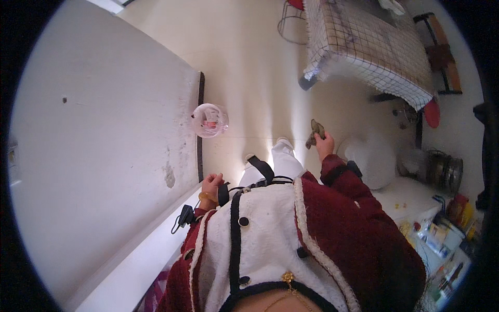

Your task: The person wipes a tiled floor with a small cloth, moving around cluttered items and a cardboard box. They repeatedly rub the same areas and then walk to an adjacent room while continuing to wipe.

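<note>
A crumpled grey-brown cloth is gripped in my right hand, out in front of my body above the pale floor. Its loose ends stick out past my fingers on both sides. My left hand hangs near my waist beside the white wall, its fingers curled in, and I see nothing held in it. A yellowish bangle circles that wrist. Nearest ahead of the left hand is a clear plastic waste bin with a liner and some pinkish litter inside, standing against the wall's end.
Ahead on the right stands a table with a checked tablecloth; a stool with thin metal legs is beside it. A blurred white rounded object, metal pots and a cluttered counter lie to my right. The wall borders my left.
</note>
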`<action>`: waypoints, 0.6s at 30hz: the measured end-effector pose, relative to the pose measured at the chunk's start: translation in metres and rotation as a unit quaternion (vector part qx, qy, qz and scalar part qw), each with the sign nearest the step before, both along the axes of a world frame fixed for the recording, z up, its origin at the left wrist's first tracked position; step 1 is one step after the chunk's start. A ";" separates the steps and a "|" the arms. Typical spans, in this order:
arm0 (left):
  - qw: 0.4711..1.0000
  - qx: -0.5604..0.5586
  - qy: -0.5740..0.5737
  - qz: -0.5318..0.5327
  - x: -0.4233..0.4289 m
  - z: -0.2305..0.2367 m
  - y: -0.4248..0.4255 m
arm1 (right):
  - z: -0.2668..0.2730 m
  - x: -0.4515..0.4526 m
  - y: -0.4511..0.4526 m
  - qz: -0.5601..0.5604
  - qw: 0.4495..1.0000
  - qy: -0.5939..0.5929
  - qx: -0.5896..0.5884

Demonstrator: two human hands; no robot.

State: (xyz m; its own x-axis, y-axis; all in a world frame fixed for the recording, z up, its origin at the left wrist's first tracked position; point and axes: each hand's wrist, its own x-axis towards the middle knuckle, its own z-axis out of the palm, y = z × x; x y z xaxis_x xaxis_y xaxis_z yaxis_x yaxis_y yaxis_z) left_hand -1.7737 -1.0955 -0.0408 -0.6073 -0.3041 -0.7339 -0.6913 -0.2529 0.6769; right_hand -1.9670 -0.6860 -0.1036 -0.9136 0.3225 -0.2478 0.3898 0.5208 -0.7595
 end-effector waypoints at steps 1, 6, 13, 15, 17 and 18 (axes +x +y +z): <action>1.000 0.002 0.008 0.010 0.001 0.002 0.002 | 0.001 -0.010 -0.002 0.004 1.000 -0.014 -0.002; 0.996 -0.007 0.013 0.085 -0.007 0.012 0.019 | 0.003 -0.050 -0.006 0.049 0.997 -0.040 -0.033; 0.986 -0.044 0.015 0.162 -0.004 0.015 0.048 | 0.007 -0.076 -0.004 0.057 0.994 -0.087 -0.029; 0.977 -0.026 0.020 0.209 0.000 0.014 0.046 | 0.004 -0.080 -0.003 0.045 0.995 -0.082 -0.033; 0.975 -0.050 -0.008 0.216 0.001 0.014 0.035 | -0.003 -0.083 -0.003 0.050 0.996 -0.072 -0.014; 0.972 -0.050 -0.015 0.229 0.000 0.014 0.028 | -0.008 -0.085 -0.004 0.051 0.996 -0.075 -0.019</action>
State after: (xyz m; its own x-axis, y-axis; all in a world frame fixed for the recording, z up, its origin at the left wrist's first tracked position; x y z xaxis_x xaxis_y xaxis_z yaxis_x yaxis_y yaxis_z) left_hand -1.7734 -1.0675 -0.0266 -0.3707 -0.6084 -0.7017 -0.5410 -0.4726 0.6957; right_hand -2.0522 -0.6895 -0.1118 -0.8925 0.2178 -0.3949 0.4476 0.5354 -0.7163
